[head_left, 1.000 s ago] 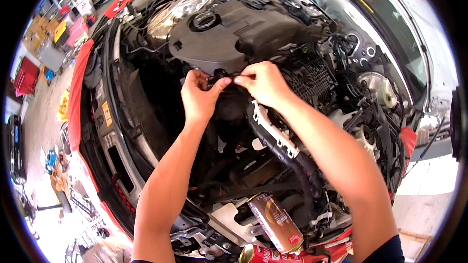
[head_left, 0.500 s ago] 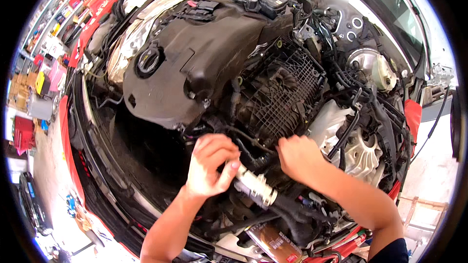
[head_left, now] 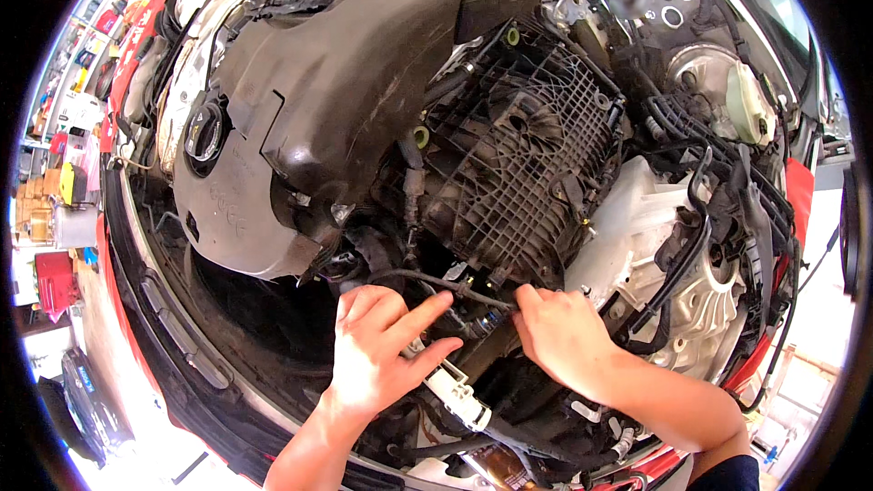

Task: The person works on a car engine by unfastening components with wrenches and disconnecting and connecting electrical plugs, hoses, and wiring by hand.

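Observation:
My right hand is closed, its fingertips pinched on the end of a thin black hose in the engine bay. My left hand is left of it, index finger stretched out, thumb spread away and the other fingers loosely bent; nothing shows between finger and thumb. Its index fingertip is close to the hose. Below the left hand lies a white plastic clip-like part joined to dark tubing. A ribbed black plastic housing stands just beyond both hands. My right fingertips are partly hidden behind the hand.
A large grey-brown engine cover fills the upper left. Silvery cast metal lies right of my right hand. A round brake booster is at the far right. Red fender covers line the edges; crowded shelves stand left.
The view has shifted closer over the engine bay. My left index finger has straightened and the thumb has moved apart from it. My right hand stays at the hose's end.

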`<state>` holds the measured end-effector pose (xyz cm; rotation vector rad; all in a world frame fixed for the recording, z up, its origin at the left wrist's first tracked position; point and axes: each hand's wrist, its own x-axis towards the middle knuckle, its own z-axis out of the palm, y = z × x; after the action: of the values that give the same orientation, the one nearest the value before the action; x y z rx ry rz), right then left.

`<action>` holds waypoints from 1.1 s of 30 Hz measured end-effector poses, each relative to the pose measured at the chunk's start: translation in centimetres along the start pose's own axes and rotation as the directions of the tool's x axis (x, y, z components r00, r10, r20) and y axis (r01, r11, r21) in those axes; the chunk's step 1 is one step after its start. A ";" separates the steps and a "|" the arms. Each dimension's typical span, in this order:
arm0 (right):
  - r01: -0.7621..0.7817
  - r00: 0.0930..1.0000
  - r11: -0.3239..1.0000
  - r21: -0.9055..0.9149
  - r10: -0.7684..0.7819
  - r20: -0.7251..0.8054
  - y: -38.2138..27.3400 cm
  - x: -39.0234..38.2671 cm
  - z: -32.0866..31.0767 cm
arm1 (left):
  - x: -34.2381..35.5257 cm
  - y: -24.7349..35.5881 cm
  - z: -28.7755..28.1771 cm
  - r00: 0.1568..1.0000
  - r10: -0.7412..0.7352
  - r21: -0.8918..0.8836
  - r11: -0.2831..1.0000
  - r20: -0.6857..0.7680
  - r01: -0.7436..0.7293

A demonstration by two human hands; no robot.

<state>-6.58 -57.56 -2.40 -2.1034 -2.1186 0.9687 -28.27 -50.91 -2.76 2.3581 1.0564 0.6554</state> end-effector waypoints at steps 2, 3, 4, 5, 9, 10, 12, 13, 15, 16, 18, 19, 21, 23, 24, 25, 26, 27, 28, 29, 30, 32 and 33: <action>0.004 0.999 0.996 0.088 0.001 -0.054 0.6 0.3 -0.3 | 0.0 -0.1 0.2 0.996 0.079 -0.024 0.997 0.033 -0.078; 0.024 0.993 0.991 0.129 -0.009 -0.114 0.9 0.3 -0.1 | 0.0 0.3 0.3 0.989 0.120 -0.013 0.993 0.081 -0.119; 0.046 0.985 0.985 0.168 -0.017 -0.173 1.2 0.2 0.1 | 0.1 0.8 0.4 0.979 0.159 -0.004 0.987 0.130 -0.160; 0.049 0.984 0.984 0.173 -0.017 -0.177 1.4 0.2 0.3 | 0.6 1.3 0.3 0.961 0.190 0.046 0.978 0.200 -0.203; 0.140 0.944 0.960 0.244 -0.055 -0.324 1.6 -0.2 0.5 | 2.2 2.9 0.4 0.906 0.123 0.140 0.971 0.404 -0.194; 0.171 0.933 0.958 0.231 -0.082 -0.351 1.6 -0.2 0.6 | 2.8 2.9 0.9 0.869 0.016 0.190 0.974 0.494 -0.125; 0.159 0.939 0.961 0.228 -0.076 -0.336 1.4 -0.4 0.7 | 3.2 3.1 1.6 0.815 -0.089 0.242 0.968 0.573 -0.065; 0.153 0.943 0.963 0.221 -0.075 -0.324 1.3 -0.4 0.6 | 3.1 3.2 1.9 0.816 -0.118 0.266 0.963 0.566 -0.045; 0.168 0.957 0.976 0.138 -0.128 -0.261 1.3 -0.3 0.6 | 2.9 3.6 2.4 0.816 -0.181 0.311 0.950 0.549 0.002; 0.202 0.954 0.974 0.105 -0.171 -0.246 1.4 -0.3 0.6 | 2.8 3.9 2.6 0.814 -0.181 0.308 0.951 0.552 0.002; 0.208 0.957 0.975 0.076 -0.187 -0.222 1.3 -0.5 0.2 | 2.8 4.2 2.7 0.811 -0.258 0.385 0.922 0.525 0.043; 0.219 0.958 0.975 0.045 -0.206 -0.200 1.2 -0.5 0.1 | 2.7 4.3 2.8 0.810 -0.262 0.390 0.920 0.525 0.044; 0.186 0.969 0.982 0.009 -0.182 -0.166 1.3 -0.3 0.5 | 2.5 4.2 2.8 0.848 -0.251 0.375 0.924 0.467 0.067; 0.142 0.983 0.986 -0.085 -0.151 -0.102 0.9 -0.3 0.6 | 2.3 4.0 3.0 0.851 -0.254 0.373 0.925 0.461 0.074; 0.150 0.982 0.985 -0.084 -0.158 -0.103 0.9 -0.1 0.7 | 2.2 3.9 3.2 0.855 -0.252 0.360 0.929 0.453 0.083; 0.133 0.986 0.985 -0.106 -0.143 -0.087 0.9 0.0 0.8 | 2.0 3.8 3.3 0.858 -0.260 0.328 0.938 0.442 0.115; 0.117 0.989 0.985 -0.129 -0.127 -0.072 0.9 0.1 1.0 | 1.8 3.6 3.4 0.859 -0.266 0.333 0.935 0.437 0.120; 0.122 0.989 0.984 -0.129 -0.132 -0.071 1.0 0.2 1.3 | 1.6 3.4 3.6 0.874 -0.251 0.303 0.944 0.417 0.127; 0.121 0.981 0.983 -0.141 -0.139 -0.132 1.0 0.3 1.7 | 1.4 3.3 3.8 0.887 -0.238 0.273 0.953 0.395 0.133; 0.119 0.970 0.981 -0.151 -0.147 -0.193 1.0 0.5 2.0 | 1.4 3.2 3.8 0.887 -0.242 0.277 0.951 0.392 0.137; 0.124 0.969 0.981 -0.149 -0.152 -0.193 1.0 0.5 2.1 | 1.3 3.1 3.7 0.895 -0.239 0.234 0.959 0.377 0.157; 0.148 0.964 0.978 -0.147 -0.176 -0.199 1.0 0.4 2.1 | 1.2 2.9 3.6 0.902 -0.240 0.196 0.964 0.359 0.178; 0.154 0.963 0.978 -0.143 -0.181 -0.200 1.0 0.4 2.1 | 1.3 2.7 3.5 0.917 -0.224 0.150 0.971 0.330 0.184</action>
<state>-6.60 -58.13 -4.67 -1.9359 -2.2536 0.5792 -23.92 -52.33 -3.61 2.3020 1.1807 0.0973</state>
